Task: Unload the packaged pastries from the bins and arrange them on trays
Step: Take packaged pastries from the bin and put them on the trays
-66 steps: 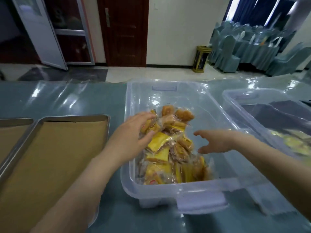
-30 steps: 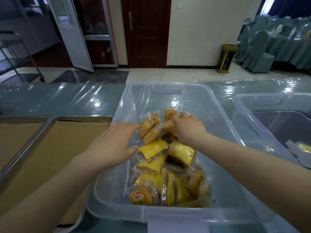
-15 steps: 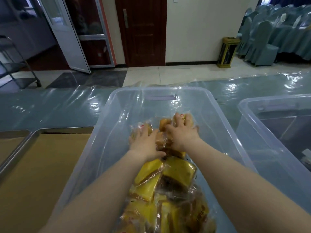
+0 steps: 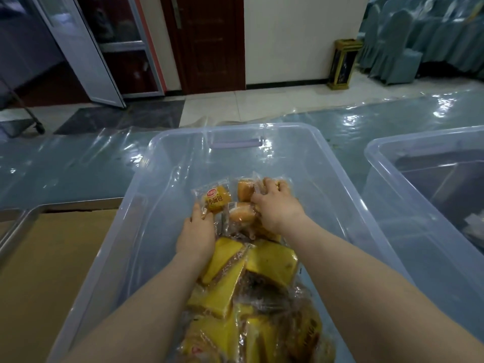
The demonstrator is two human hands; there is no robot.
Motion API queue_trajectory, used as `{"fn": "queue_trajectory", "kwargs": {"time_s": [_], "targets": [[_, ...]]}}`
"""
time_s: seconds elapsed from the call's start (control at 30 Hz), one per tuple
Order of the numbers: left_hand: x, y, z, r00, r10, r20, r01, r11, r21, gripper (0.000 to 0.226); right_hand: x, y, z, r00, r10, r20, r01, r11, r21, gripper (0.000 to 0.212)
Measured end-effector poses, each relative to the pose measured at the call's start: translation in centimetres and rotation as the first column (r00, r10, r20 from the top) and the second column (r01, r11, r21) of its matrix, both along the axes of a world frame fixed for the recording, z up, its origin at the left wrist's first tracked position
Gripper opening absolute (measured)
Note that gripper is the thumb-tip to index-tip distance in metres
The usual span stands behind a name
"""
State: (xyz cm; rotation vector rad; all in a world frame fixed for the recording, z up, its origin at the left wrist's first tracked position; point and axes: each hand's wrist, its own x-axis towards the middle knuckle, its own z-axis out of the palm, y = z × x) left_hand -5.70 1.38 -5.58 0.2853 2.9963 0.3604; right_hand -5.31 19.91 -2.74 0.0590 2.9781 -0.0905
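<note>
Plastic, clear and faintly blue, forms the large rectangular storage bin (image 4: 146, 205) at centre. It stands on a teal table under a glossy transparent sheet (image 4: 65, 169), and a lilac handle (image 4: 237, 142) marks its far rim. A heap of cellophane-wrapped yellow and brown pastries (image 4: 251, 292) runs along the middle of the bin floor from the near edge to about mid-depth. Bare floor shows along the left wall, the right wall and the far end. Both forearms enter over the near rim. The left hand (image 4: 196, 231) lies palm down with its fingertips on the near left corner of a clear packet with an orange printed label (image 4: 216, 199); whether they pinch the wrapper cannot be told. The right hand (image 4: 279, 209) has its fingers spread and curled down over clear packets of round brown buns (image 4: 245, 191) at the far end of the heap, gripping them. To the left lies a steel tray lined with brown paper (image 4: 15, 226), its right side seen through the bin's left wall. To the right stands a second clear plastic bin (image 4: 377, 163), with a narrow strip of table between the two rims.
</note>
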Motion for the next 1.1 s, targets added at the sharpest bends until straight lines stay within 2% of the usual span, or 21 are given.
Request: {"fn": "queue_trajectory", "kwargs": {"time_s": [0.1, 0.23, 0.3, 0.4, 0.57, 0.7, 0.9, 1.1], "targets": [[0.4, 0.1, 1.6, 0.998, -0.031, -0.047, 0.03, 0.999, -0.035, 0.031, 0.5, -0.1, 0.9, 0.998, 0.003, -0.058, -0.003, 1.0, -0.003, 0.046], [1.0, 0.2, 4.2, 0.985, -0.093, -0.147, 0.083, 0.994, -0.072, 0.051, 1.9, -0.4, 2.5, 0.989, -0.005, -0.15, 0.002, 1.0, -0.02, 0.044], [1.4, 0.2, 5.9, 0.973, -0.123, -0.194, 0.107, 0.99, -0.091, 0.054, 2.8, -0.7, 3.7, 0.978, -0.03, -0.205, 0.02, 0.998, -0.054, 0.042], [2.3, 0.1, 8.9, 0.947, -0.161, -0.278, 0.144, 0.986, -0.079, 0.045, 4.1, -1.4, 6.3, 0.95, -0.076, -0.303, 0.039, 0.991, -0.125, 0.037], [4.0, -1.9, 14.4, 0.845, -0.209, -0.493, 0.241, 0.971, 0.001, 0.053, 6.6, -2.8, 11.4, 0.894, -0.157, -0.42, 0.016, 0.947, -0.321, 0.035], [5.9, -5.9, 18.0, 0.78, -0.201, -0.593, 0.259, 0.966, 0.012, 0.059, 8.4, -5.0, 14.4, 0.87, -0.164, -0.465, -0.042, 0.915, -0.402, 0.045], [9.5, -13.0, 21.7, 0.705, -0.198, -0.681, 0.251, 0.968, -0.021, 0.053, 10.3, -10.9, 17.9, 0.808, -0.183, -0.561, -0.154, 0.853, -0.499, 0.039], [13.0, -23.7, 22.2, 0.694, -0.165, -0.701, 0.212, 0.977, -0.02, 0.054, 12.8, -20.1, 19.1, 0.715, -0.201, -0.669, -0.258, 0.814, -0.521, 0.043]]}}
